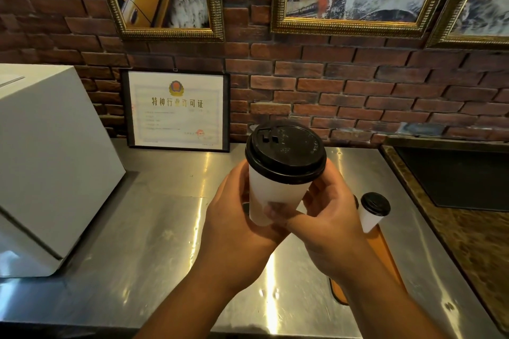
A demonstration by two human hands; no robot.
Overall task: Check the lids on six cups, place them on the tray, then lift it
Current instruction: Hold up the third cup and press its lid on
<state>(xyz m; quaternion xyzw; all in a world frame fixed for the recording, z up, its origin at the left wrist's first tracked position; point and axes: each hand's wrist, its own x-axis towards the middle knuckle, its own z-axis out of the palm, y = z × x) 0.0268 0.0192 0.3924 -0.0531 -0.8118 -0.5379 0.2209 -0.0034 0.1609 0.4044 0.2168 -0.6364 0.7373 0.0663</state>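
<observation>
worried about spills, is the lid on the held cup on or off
On: the black lid covers the rim of the white cup; how firmly, cannot tell.

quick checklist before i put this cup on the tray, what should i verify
1. Grip: left hand and right hand both hold the held cup: ok.
2. Black lid sits level where visible: ok.
3. Orange tray lies flat on the steel counter: ok.
4. Second cup stands upright on the orange tray, lidded: ok.
5. Free spot on the orange tray: cannot tell, the right hand hides most of it.
</observation>
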